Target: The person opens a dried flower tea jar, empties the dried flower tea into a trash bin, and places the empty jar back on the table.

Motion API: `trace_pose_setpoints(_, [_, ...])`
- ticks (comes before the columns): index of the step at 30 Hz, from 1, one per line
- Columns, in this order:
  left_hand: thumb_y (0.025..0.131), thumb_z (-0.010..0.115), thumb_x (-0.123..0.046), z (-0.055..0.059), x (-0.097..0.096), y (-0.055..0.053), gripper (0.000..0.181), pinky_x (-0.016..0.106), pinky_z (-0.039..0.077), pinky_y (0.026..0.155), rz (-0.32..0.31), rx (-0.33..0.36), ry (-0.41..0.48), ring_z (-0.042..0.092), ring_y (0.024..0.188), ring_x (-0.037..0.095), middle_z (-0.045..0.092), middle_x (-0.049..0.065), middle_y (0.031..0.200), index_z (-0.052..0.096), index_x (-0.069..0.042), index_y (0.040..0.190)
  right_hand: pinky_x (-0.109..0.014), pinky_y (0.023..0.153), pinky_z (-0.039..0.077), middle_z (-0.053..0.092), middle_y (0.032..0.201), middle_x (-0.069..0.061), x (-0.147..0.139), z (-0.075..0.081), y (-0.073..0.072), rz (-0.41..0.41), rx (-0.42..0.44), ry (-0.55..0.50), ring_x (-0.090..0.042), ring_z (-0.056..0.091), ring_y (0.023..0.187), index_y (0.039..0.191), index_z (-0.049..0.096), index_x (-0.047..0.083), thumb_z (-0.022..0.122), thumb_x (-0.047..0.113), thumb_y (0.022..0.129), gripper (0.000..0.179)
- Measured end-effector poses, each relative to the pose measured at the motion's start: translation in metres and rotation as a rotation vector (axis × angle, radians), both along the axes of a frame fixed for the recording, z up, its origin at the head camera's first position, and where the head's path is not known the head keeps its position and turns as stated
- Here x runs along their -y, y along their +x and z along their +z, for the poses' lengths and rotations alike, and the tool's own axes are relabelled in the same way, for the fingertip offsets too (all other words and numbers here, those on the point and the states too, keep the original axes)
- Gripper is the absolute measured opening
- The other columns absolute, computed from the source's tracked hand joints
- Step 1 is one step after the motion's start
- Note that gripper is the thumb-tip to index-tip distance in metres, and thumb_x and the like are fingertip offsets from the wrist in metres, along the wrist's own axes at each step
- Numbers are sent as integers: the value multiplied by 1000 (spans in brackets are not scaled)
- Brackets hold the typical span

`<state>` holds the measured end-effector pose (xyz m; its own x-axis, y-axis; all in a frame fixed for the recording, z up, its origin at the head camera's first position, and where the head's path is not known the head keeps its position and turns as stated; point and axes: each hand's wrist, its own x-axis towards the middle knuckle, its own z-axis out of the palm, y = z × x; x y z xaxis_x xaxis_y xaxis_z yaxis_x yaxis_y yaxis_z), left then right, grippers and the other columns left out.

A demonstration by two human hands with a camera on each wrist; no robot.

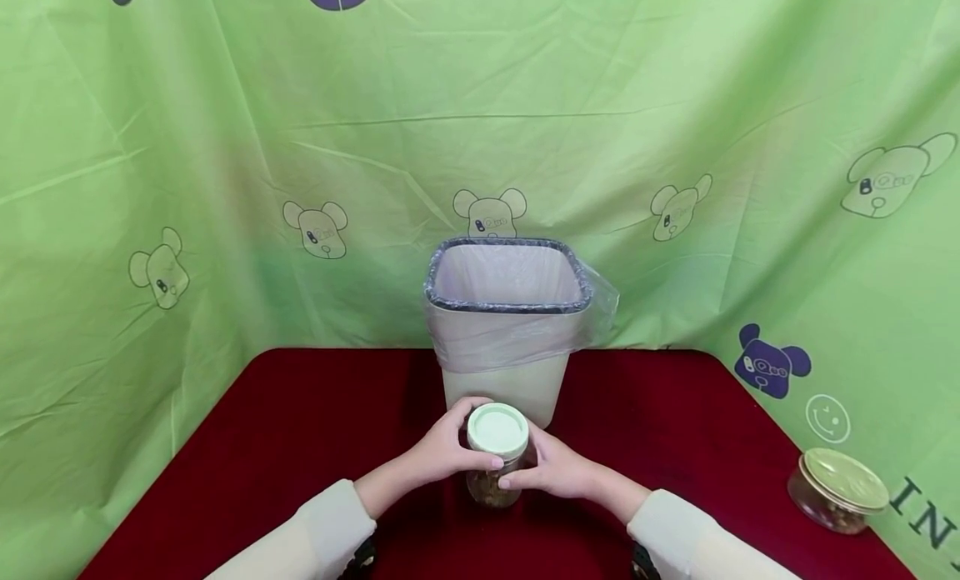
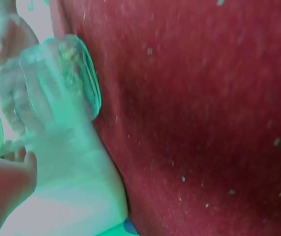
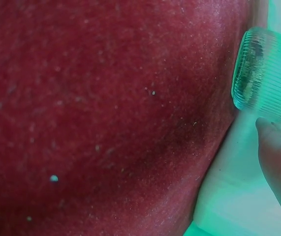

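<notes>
Nearest are two pale sleeves [image 1: 330,522], their cuffs ending at the wrists, which leaves both hands bare. The left hand [image 1: 442,448] curls round the upper part of a clear jar [image 1: 491,495], its thumb across the front near the lid and its other fingers round the far side. The right hand [image 1: 562,470] grips the jar from the opposite side, its thumb lower on the front. Held from both sides, the jar is probably meant to stay steady and upright. It sits in front of the person, apparently with its base on the red cloth [image 1: 337,422], and has brown bits low inside. A pale green lid [image 1: 498,430] covers its top; whether it is tight I cannot tell.

Off to the right, near the table's edge, a wide tub [image 1: 828,509] stands with a greenish lid on it, well apart from the hands, perhaps to leave them room.

Behind the jar stands a bin [image 1: 502,390], its bag [image 1: 510,347] folded over the rim, likely so that it stays in place. Beyond hangs a green curtain [image 1: 487,147] printed with cartoon heads.
</notes>
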<state>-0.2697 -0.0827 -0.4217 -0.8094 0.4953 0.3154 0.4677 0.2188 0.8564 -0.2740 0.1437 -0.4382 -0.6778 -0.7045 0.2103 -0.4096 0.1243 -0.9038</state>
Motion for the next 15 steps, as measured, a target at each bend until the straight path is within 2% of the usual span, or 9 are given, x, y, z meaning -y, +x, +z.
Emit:
trace_pose_setpoints(3, [75, 84, -18, 0, 2, -6, 69, 33, 40, 97, -60, 36, 5, 53, 112, 17, 55, 3, 124, 49, -7, 133, -30, 100, 41, 47, 138, -10, 0, -2, 0, -1, 15, 7, -19, 45, 127, 147, 28, 5, 73, 10, 86, 76])
trace_pose_setpoints(8, [74, 84, -16, 2, 3, -12, 69, 33, 40, 98, -133, 39, -6, 53, 114, 18, 55, 3, 124, 49, -7, 133, -31, 101, 40, 44, 141, -7, 0, -2, -1, -3, 39, 17, -19, 43, 130, 149, 25, 9, 73, 7, 86, 79])
trace_pose_setpoints(12, [73, 84, -17, 3, 3, -15, 70, 34, 41, 97, -156, 29, -14, 53, 113, 17, 55, 2, 123, 49, -8, 133, -30, 101, 39, 44, 141, -6, -1, 0, -1, -20, 35, 29, -19, 43, 130, 150, 25, 10, 74, 11, 86, 81])
trace_pose_setpoints(15, [72, 85, -18, 3, 2, -14, 69, 34, 41, 97, -137, 24, -15, 53, 112, 16, 55, 0, 122, 51, -10, 131, -30, 101, 39, 44, 141, -6, 0, 1, 0, -20, 36, 29, -19, 42, 130, 150, 25, 10, 75, 13, 85, 82])
